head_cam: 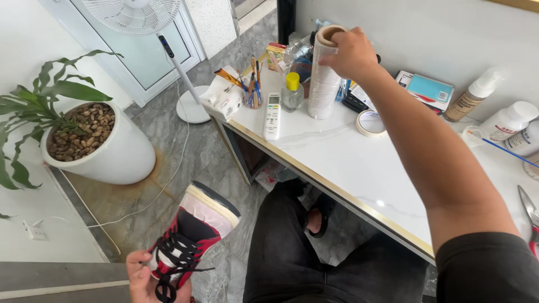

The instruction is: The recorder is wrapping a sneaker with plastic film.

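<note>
Left hand (147,276): near left, fingers clasped round red-black sneaker (191,233).
Right hand (351,53): far, grasping top of upright stretch-film roll (324,76) on white table (365,163).

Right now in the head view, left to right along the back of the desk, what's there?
Tissue box → pen cup → remote → small yellow-capped bottle → wrap roll under the right hand → tape roll → brown spray bottle.

Upright film roll (324,73); red-black sneaker (188,238), heel-up.

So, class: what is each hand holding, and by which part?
The right hand grips the roll of clear wrap at its top end. The left hand holds the red, black and white shoe at its laced part.
</note>
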